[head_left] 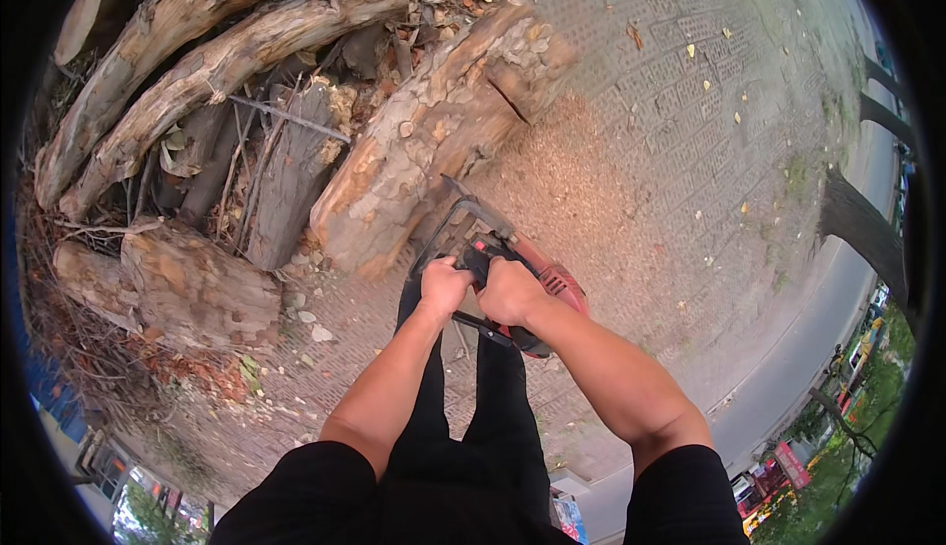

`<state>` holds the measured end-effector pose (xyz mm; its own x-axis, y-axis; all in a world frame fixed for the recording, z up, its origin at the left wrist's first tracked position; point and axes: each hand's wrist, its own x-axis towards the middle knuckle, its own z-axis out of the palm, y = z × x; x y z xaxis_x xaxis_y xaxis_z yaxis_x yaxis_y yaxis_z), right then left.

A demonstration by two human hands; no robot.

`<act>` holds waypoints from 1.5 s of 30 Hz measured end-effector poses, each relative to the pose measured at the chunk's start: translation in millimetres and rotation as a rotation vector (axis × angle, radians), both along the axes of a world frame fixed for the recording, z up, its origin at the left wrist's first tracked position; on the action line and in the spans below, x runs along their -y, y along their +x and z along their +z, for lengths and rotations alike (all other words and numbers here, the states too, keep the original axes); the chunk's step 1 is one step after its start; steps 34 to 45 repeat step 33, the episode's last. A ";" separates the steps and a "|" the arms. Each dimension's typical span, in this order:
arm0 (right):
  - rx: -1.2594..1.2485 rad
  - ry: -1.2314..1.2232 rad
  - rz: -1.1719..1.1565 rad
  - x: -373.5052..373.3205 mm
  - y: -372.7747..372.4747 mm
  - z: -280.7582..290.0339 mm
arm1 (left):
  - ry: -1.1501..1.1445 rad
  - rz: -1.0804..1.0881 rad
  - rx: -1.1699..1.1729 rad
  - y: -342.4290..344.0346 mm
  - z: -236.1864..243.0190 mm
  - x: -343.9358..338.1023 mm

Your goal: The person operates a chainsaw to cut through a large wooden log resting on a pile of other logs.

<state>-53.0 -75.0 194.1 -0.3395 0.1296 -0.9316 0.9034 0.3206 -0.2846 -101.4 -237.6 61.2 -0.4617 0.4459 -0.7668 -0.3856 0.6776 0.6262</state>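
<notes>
A red and black chainsaw (559,287) is held low in front of my legs. My left hand (445,285) is closed at its black tube handle, with the fingertips partly hidden. Beside it, my right hand (508,294) wraps the black grip near the red housing. Just beyond the saw lies a thick log (419,136) with flaking bark, and a dark, narrow cut runs into its far right part. The saw's blade is mostly hidden by its body and guard, so I cannot tell whether it touches the log.
Stacked logs and branches (246,57) fill the upper left. A short thick log (197,284) lies at left, near twigs and dry leaves. Sawdust (576,175) covers the brick paving right of the big log. Tree trunks (867,230) and a road stand at far right.
</notes>
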 end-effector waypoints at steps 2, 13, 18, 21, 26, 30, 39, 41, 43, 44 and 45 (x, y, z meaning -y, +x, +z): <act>0.010 0.003 0.005 2.6 -0.7 5.9 | -0.032 -0.027 0.007 0.3 2.6 4.5; 0.130 -0.001 0.021 2.4 -19.6 61.0 | -0.091 -0.040 0.128 -2.0 59.1 2.4; 0.101 0.007 0.028 -0.6 -30.0 46.8 | -0.042 0.049 0.143 -18.0 56.8 -7.2; 0.107 -0.006 0.029 2.6 -23.2 61.0 | -0.031 -0.009 0.122 -9.6 51.6 4.3; 0.152 -0.014 -0.006 7.5 -21.9 80.4 | -0.071 -0.029 0.140 -7.1 77.7 6.6; 0.110 0.014 -0.016 10.0 -25.0 68.2 | -0.100 -0.044 0.094 -18.9 74.9 1.8; 0.071 0.014 0.015 9.1 -28.2 36.3 | -0.146 -0.065 0.040 -24.5 55.5 -1.5; 0.071 0.014 0.015 9.1 -28.2 36.3 | -0.146 -0.065 0.040 -24.5 55.5 -1.5; 0.071 0.014 0.015 9.1 -28.2 36.3 | -0.146 -0.065 0.040 -24.5 55.5 -1.5; 0.071 0.014 0.015 9.1 -28.2 36.3 | -0.146 -0.065 0.040 -24.5 55.5 -1.5; 0.071 0.014 0.015 9.1 -28.2 36.3 | -0.146 -0.065 0.040 -24.5 55.5 -1.5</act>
